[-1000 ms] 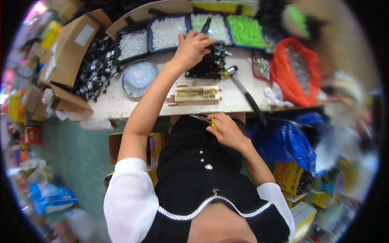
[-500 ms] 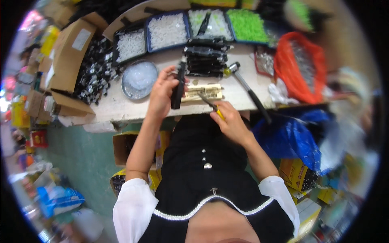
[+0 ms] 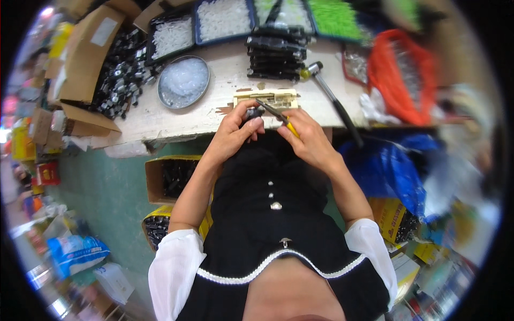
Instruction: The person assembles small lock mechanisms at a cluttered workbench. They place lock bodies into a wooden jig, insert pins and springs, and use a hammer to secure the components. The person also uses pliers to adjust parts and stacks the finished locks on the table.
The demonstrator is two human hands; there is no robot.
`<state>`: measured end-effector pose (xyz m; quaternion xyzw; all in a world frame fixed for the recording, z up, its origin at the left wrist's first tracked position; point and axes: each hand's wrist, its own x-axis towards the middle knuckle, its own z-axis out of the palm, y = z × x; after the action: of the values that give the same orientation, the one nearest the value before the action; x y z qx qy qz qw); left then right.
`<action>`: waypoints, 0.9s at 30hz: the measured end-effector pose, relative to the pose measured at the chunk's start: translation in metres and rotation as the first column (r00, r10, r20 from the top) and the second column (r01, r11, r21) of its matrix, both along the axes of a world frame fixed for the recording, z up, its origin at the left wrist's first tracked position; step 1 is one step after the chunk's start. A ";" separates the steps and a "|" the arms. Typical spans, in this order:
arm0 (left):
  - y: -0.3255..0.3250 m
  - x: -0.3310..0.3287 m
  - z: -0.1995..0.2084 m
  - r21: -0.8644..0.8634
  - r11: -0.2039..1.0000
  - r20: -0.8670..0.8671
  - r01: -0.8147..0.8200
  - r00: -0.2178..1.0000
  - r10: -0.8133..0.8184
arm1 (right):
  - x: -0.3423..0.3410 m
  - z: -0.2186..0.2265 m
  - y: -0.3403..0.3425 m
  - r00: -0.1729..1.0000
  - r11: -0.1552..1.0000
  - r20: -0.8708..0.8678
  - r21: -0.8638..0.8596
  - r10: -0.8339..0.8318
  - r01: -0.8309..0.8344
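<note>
In the head view, the left hand [image 3: 235,131] is closed around a small black piece [image 3: 251,114], held over the near edge of the counter [image 3: 227,72], by the middle of that edge. The right hand [image 3: 309,138] is wrapped around yellow-handled pliers [image 3: 276,112], their tips pointing left beside the piece; whether they touch it cannot be told. The hands are close but apart. Just beyond lies a cream fixture [image 3: 289,98]; a hammer [image 3: 337,102] slants to the right, its handle crossing the near edge. A stack of black parts [image 3: 276,53] sits toward the far edge. To work well here, I would pinch the piece firmly, leave its end exposed, bring the plier tips in squarely and hold fingertips clear of them.
</note>
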<state>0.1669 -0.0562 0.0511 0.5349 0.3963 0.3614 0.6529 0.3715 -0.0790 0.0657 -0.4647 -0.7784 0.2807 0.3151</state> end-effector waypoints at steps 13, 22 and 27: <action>-0.012 0.010 -0.009 0.535 0.813 -0.166 -0.230 0.915 0.368 | -0.003 0.001 -0.008 0.995 0.999 0.104 0.041 -0.011 0.007; -0.016 0.012 -0.004 0.506 0.826 -0.216 -0.248 0.891 0.400 | -0.007 -0.003 -0.011 0.994 0.999 0.098 -0.016 0.038 -0.036; -0.011 -0.003 -0.002 -0.073 0.985 -0.019 -0.158 0.987 0.157 | -0.004 -0.006 -0.008 0.979 0.992 0.165 -0.058 0.118 -0.110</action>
<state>0.1639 -0.0676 0.0493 0.4797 0.4547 0.3935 0.6390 0.3670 -0.0867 0.0600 -0.4486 -0.8206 0.2770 0.2205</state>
